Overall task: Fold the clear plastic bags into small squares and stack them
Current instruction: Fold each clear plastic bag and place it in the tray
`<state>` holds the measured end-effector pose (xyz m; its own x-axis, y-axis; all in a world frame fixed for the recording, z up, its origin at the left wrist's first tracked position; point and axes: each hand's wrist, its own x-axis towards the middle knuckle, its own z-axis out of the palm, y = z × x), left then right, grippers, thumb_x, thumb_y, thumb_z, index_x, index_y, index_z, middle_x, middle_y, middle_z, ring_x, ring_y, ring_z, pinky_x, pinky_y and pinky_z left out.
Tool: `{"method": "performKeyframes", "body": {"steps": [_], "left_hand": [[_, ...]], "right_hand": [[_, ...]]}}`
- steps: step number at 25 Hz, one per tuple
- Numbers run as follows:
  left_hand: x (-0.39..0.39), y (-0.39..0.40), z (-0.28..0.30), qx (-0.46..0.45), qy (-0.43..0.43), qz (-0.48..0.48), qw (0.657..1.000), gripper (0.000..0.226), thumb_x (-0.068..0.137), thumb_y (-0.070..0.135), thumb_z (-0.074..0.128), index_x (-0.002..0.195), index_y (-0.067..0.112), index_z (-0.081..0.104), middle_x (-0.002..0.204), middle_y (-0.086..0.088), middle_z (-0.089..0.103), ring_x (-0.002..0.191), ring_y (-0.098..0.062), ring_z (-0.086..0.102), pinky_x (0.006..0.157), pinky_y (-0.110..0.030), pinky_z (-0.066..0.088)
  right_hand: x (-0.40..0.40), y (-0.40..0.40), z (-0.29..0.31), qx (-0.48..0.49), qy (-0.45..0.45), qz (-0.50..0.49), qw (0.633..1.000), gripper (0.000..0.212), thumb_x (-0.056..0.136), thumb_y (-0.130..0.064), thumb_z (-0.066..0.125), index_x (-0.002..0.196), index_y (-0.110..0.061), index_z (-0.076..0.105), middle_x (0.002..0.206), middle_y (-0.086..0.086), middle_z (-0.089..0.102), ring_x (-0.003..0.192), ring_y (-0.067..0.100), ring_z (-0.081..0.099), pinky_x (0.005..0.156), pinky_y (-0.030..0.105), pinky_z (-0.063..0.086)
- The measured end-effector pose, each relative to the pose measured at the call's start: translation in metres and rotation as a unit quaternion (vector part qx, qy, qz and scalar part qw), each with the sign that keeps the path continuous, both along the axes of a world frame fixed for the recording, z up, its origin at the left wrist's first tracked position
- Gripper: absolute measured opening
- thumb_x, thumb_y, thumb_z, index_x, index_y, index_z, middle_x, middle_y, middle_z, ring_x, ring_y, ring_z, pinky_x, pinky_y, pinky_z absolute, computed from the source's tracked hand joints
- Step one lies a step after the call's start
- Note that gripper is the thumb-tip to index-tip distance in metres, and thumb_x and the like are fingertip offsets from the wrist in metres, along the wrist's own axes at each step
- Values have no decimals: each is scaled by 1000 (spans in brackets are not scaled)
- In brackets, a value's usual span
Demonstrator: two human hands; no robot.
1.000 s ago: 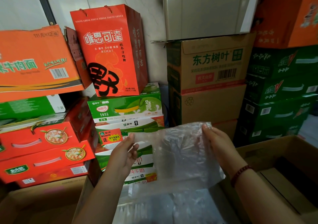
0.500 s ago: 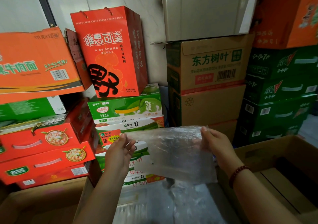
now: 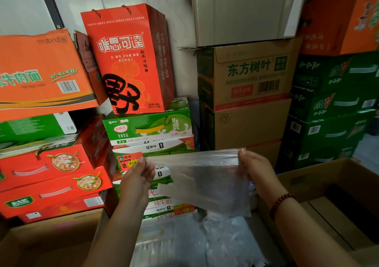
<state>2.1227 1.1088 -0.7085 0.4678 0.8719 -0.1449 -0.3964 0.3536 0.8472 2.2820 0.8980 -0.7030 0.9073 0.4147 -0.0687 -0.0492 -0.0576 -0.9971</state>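
Observation:
A clear plastic bag (image 3: 207,182) hangs stretched in the air between my two hands, its top edge level. My left hand (image 3: 136,179) pinches the bag's upper left corner. My right hand (image 3: 254,170) pinches the upper right corner, a red bead bracelet on its wrist. Below them lies a loose pile of more clear plastic bags (image 3: 205,238), crumpled and partly hidden by my arms.
Stacked cartons fill the background: red and orange boxes (image 3: 51,170) at left, a red gift bag (image 3: 127,59) on green milk cartons (image 3: 149,127), brown cartons (image 3: 250,94) in the middle, green ones (image 3: 332,110) at right. An open cardboard box (image 3: 336,203) stands lower right, another (image 3: 47,244) lower left.
The bag has been pulled wider and flatter: my hands moved apart and its top edge is straighter. Its lower part hangs shorter than a second ago.

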Motion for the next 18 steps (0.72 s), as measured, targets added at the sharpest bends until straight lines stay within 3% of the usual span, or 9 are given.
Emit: {"method": "performKeyframes", "body": {"steps": [4, 7, 10, 13, 15, 18], "left_hand": [[-4, -1, 1, 20, 26, -8, 999, 16, 96, 22, 53, 83, 15, 58, 74, 1, 55, 66, -6, 53, 56, -13, 47], [-5, 0, 0, 48, 58, 0, 997, 18, 95, 22, 55, 80, 14, 59, 65, 3, 56, 59, -5, 50, 53, -13, 42], [-5, 2, -4, 61, 90, 12, 994, 19, 94, 21, 58, 76, 13, 61, 54, 8, 58, 50, -1, 50, 48, -12, 40], [-5, 2, -5, 48, 83, 5, 995, 17, 94, 20, 58, 79, 11, 62, 61, 3, 58, 51, -3, 51, 45, -11, 42], [-5, 2, -6, 46, 88, -15, 995, 13, 94, 21, 57, 91, 10, 63, 75, 0, 60, 63, -7, 55, 55, -17, 48], [-8, 1, -9, 119, 165, -33, 979, 12, 93, 23, 60, 104, 18, 63, 99, 1, 66, 86, -11, 61, 89, -36, 48]], "right_hand": [[-2, 0, 1, 11, -10, -15, 1000, 38, 100, -30, 44, 73, -6, 56, 70, 10, 53, 66, 19, 51, 55, 25, 44], [-3, 2, -3, -44, -79, -50, 995, 40, 100, -28, 44, 76, -2, 61, 72, 10, 59, 67, 19, 54, 60, 29, 46], [-7, 3, -4, -87, -159, -83, 980, 38, 100, -27, 43, 69, -10, 56, 65, 6, 55, 60, 15, 50, 55, 27, 38], [-7, 3, -4, -83, -176, -91, 977, 35, 100, -28, 43, 71, -13, 56, 66, 2, 54, 59, 11, 50, 51, 22, 35], [-3, 2, -4, -69, -177, -84, 978, 35, 99, -31, 44, 73, -14, 59, 68, 4, 57, 62, 15, 53, 55, 27, 42], [-1, -1, -4, -90, -209, -56, 972, 30, 99, -33, 44, 83, -17, 64, 76, 3, 62, 72, 18, 59, 64, 34, 51]]}}
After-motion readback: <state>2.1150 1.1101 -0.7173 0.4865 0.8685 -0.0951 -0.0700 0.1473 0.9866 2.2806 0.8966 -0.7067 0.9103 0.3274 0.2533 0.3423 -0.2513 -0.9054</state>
